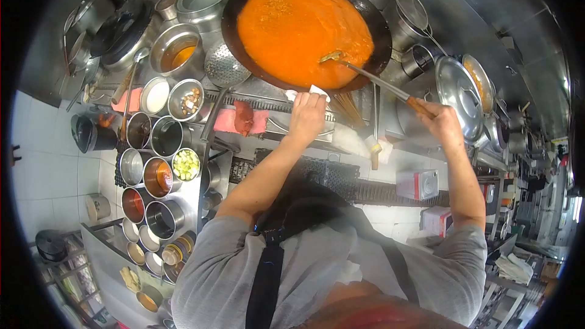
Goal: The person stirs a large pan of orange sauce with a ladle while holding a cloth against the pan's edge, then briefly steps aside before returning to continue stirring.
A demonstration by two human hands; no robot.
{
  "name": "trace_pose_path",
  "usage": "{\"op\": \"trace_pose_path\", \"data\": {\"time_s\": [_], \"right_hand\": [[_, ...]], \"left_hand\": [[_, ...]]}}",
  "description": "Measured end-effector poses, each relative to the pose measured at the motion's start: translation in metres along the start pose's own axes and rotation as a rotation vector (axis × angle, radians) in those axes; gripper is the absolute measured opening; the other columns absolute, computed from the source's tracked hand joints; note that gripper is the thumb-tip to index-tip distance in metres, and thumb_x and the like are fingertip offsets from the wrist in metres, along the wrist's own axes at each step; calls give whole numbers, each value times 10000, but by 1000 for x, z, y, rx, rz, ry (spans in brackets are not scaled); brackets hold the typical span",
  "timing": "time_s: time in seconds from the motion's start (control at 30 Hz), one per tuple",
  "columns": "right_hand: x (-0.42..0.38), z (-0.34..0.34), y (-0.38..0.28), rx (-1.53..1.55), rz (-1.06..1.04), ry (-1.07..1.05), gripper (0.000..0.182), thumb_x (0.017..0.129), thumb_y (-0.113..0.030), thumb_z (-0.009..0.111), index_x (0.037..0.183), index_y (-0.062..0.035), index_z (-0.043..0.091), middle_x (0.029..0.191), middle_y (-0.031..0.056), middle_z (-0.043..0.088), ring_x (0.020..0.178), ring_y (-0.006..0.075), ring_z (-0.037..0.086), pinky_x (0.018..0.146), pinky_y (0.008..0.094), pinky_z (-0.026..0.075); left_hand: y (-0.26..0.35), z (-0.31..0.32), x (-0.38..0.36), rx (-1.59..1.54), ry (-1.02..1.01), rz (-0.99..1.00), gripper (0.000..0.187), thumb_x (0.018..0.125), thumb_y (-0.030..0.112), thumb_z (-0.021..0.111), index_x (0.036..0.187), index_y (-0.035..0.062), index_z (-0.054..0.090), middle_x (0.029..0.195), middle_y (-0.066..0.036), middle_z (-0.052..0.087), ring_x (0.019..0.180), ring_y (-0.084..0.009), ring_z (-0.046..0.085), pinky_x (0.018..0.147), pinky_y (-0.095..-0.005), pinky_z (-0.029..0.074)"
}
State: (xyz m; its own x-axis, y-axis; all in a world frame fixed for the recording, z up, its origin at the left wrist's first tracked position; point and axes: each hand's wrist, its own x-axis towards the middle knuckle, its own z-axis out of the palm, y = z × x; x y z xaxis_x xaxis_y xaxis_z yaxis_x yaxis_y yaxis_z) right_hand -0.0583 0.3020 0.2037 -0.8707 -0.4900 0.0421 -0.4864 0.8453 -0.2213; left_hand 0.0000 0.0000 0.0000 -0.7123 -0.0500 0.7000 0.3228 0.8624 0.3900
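At wok (244,42) rim: L hand (306,117) pinching cloth (317,91); R hand (440,119) fist-gripping ladle (372,78).

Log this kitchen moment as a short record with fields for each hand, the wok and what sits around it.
left hand: grips a white cloth at the wok's near rim
right hand: holds the ladle handle
wok: wide, dark, filled with orange sauce
ladle bowl: dipped in the sauce
left of wok: perforated skimmer, steel seasoning pots
right of wok: steel lid

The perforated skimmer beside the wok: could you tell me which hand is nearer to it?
Left. The left hand grips the wok rim near the skimmer; the right hand holds the ladle farther away.
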Motion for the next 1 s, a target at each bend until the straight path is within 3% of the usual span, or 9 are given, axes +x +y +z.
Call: {"op": "trace_pose_path", "data": {"time_s": [0.07, 0.23, 0.37, 0.53, 0.67, 0.77, 1.0], "right_hand": [[6, 17, -7, 43, -99, 86, 388, 818, -121, 709, 1206, -126, 693, 1023, 168, 712, 911, 326, 696, 816, 386, 562], [53, 72, -34, 25, -186, 63, 381, 846, -137, 660, 1227, -137, 672, 977, 183, 704, 879, 374, 672, 792, 450, 545], [95, 110, -52, -32, -120, 48, 429, 875, -155, 618, 1303, -176, 610, 947, 208, 692, 881, 405, 663, 793, 486, 537], [156, 145, -52, 26, -3, 30, 409, 907, -202, 584, 1315, -213, 598, 999, 227, 685, 927, 420, 658, 837, 510, 530], [192, 140, -49, 39, 151, 40, 401, 926, -238, 558, 1326, -239, 590, 1057, 236, 676, 1001, 413, 649, 889, 509, 523], [209, 129, -30, 19, 202, 76, 401, 928, -241, 555, 1326, -257, 594, 1077, 229, 675, 1028, 406, 645, 909, 510, 516], [166, 65, 16, 15, 256, 169, 328, 919, -288, 586, 1229, -227, 674, 1087, 182, 684, 1069, 377, 635, 947, 448, 495]], "left_hand": [[3, 3, 0, -7, 5, 15, 167, 858, 105, 597, 1002, 33, 642, 910, -93, 576, 907, -272, 536, 890, -417, 411], [-5, -2, 1, -20, 8, 17, 169, 855, 104, 586, 1002, 37, 634, 904, -91, 569, 907, -270, 534, 895, -416, 410], [-7, 0, -1, -25, -12, 17, 201, 830, 99, 574, 1017, 41, 619, 909, -89, 563, 917, -268, 531, 912, -418, 405], [-6, -1, -3, -34, -79, -29, 190, 882, 137, 628, 1056, 61, 638, 935, -84, 582, 930, -279, 544, 936, -432, 400], [-3, -4, 1, -44, -36, 10, 182, 844, 105, 592, 1009, 37, 627, 904, -92, 567, 903, -266, 535, 898, -412, 407], [-4, -2, -1, -32, -58, -12, 190, 883, 136, 630, 1057, 60, 641, 955, -85, 595, 932, -282, 548, 937, -436, 401], [-7, -2, -2, -9, -64, 6, 208, 875, 132, 639, 1066, 48, 648, 956, -90, 605, 929, -285, 550, 926, -443, 411]]}}
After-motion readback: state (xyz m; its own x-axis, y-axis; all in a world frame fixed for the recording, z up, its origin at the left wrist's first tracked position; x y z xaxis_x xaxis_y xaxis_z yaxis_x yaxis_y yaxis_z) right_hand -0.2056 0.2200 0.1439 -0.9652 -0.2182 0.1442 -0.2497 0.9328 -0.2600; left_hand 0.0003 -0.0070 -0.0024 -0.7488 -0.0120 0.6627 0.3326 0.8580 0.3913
